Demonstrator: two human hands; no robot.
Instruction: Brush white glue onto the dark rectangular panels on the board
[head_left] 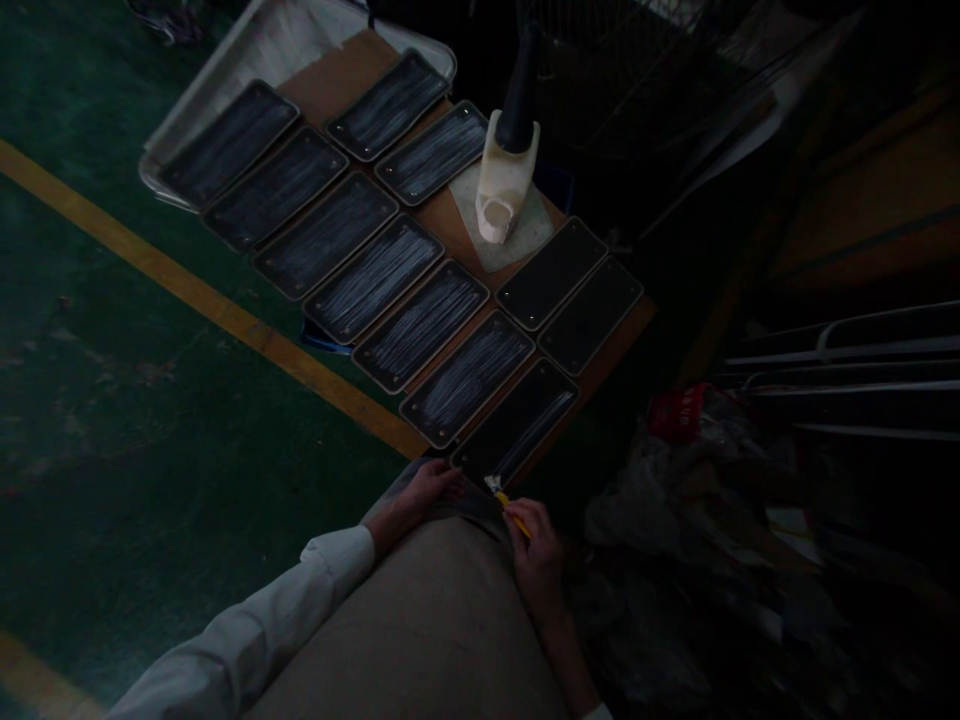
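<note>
My right hand (536, 545) is closed around the yellow handle of a small brush (499, 490). The pale brush tip touches or hovers just above the near end of the closest dark rectangular plate (517, 425), which bears a whitish streak along its right side. My left hand (435, 483) lies by that plate's near left corner, fingers loosely extended; whether they touch the plate is too dim to tell. Beyond it, a row of similar plates (420, 325) carries whitish streaks. Two plates (553, 272) on the right look plain dark.
The plates lie on a brown board (450, 235), partly over a pale tray (300, 45). A cream container (504, 185) with a dark handle-like piece stands on a light square sheet (469, 215). Crumpled plastic (649, 510) and a dark rack (862, 390) are at right. A yellow line (187, 290) crosses the green floor.
</note>
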